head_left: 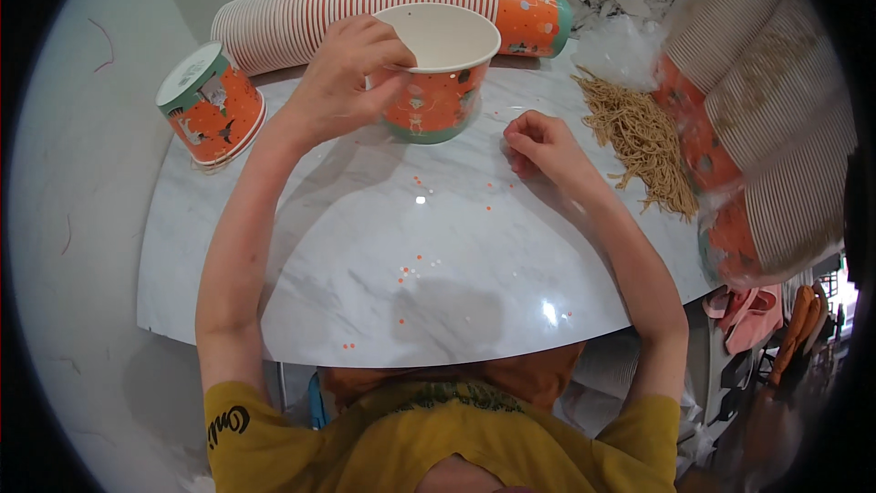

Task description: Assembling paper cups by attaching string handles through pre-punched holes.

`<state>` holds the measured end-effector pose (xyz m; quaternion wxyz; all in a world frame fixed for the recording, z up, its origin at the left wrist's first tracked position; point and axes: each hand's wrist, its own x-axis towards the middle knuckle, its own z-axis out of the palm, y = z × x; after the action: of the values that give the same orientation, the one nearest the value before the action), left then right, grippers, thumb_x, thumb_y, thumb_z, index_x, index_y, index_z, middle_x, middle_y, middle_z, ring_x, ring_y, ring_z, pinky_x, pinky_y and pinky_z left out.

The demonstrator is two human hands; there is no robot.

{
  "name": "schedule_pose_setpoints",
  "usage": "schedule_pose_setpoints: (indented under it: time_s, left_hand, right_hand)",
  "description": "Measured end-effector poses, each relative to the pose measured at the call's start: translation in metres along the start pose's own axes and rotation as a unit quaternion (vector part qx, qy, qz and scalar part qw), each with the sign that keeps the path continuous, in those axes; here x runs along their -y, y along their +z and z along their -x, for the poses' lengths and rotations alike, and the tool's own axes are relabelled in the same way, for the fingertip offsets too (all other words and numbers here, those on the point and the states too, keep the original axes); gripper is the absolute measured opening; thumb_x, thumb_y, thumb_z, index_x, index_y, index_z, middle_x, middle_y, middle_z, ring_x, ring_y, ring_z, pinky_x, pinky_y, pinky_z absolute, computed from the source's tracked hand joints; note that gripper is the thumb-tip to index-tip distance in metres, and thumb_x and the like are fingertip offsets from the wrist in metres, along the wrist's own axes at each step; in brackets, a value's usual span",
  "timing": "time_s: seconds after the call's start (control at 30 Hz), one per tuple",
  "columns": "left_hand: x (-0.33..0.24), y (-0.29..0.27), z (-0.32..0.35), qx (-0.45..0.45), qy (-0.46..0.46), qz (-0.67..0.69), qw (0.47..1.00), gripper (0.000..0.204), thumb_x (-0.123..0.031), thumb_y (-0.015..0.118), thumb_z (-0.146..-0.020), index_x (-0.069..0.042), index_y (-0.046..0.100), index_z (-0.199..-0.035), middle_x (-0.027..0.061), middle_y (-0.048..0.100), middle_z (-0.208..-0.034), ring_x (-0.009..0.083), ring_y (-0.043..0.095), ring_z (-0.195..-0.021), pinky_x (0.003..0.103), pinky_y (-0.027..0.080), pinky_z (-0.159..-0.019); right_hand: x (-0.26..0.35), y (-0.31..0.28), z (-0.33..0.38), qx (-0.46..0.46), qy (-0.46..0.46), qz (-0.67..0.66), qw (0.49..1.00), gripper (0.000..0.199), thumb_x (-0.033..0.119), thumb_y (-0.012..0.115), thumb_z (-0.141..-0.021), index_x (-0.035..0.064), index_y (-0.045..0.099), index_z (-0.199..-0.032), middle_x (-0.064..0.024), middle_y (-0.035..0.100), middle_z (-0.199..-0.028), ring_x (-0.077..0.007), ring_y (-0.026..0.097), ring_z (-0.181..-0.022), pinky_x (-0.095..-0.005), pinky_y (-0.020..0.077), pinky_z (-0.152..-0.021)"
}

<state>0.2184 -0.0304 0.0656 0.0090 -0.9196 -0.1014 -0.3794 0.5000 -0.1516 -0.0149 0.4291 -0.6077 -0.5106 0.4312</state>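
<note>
Left hand (pixel 342 73) curled over the rim of an orange paper cup with a white inside and green base (pixel 436 73), thumb and fingers closed on its near wall, cup standing upright and empty at the far middle of the white marble desk (pixel 365 256). Right hand (pixel 538 144) loosely closed in a soft fist, resting on the desk just right of that cup, holding nothing visible. Beside it, further right, one heap of thin tan dried noodles (pixel 643 141) lying loose on the desk. Step in hand, judged: steadying a single cup ready for filling; next move calls for a pinch of noodles carried across to the open mouth. Counted: one upright cup, one orange cup tipped on its side (pixel 212 105) at far left, one long nested stack of cups lying behind (pixel 365 0), further cup stacks in clear wrap (pixel 766 128) at right, number unclear.
</note>
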Motion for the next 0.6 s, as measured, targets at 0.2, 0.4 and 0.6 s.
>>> schedule_pose_setpoints:
  time_s: [0.2,0.4,0.6]
  left_hand:
    - [0.009,-0.004,0.003,0.029,-0.026,-0.005,0.999,0.015,0.002,0.061,-0.076,-0.003,0.061,-0.09,0.0065,0.06,-0.096,0.0231,0.057,-0.095,0.035,0.042,-0.092]
    - [0.0,0.007,0.0,0.049,-0.085,0.082,0.992,0.028,0.004,0.053,-0.071,0.0,0.06,-0.098,0.0108,0.058,-0.106,0.0252,0.056,-0.108,0.035,0.045,-0.097]
    - [-0.016,0.0,-0.007,-0.045,-0.015,0.044,0.998,0.037,0.003,0.053,-0.068,-0.002,0.063,-0.104,0.0114,0.06,-0.112,0.0266,0.056,-0.112,0.038,0.046,-0.099]
  right_hand:
    - [0.013,-0.087,0.003,-0.239,-0.199,0.413,0.856,0.013,0.011,0.063,-0.087,0.0022,0.068,-0.097,-0.0179,0.069,-0.09,-0.0318,0.067,-0.081,-0.0397,0.0516,-0.073]
    - [-0.002,-0.133,0.004,-0.153,-0.167,0.362,0.904,0.011,0.01,0.063,-0.085,0.0025,0.068,-0.092,-0.0156,0.069,-0.094,-0.0324,0.066,-0.084,-0.0396,0.0509,-0.073]
    - [-0.016,-0.099,-0.001,-0.184,-0.165,0.643,0.725,0.013,0.01,0.062,-0.082,0.0026,0.07,-0.088,-0.0135,0.065,-0.102,-0.031,0.063,-0.1,-0.0443,0.0499,-0.084]
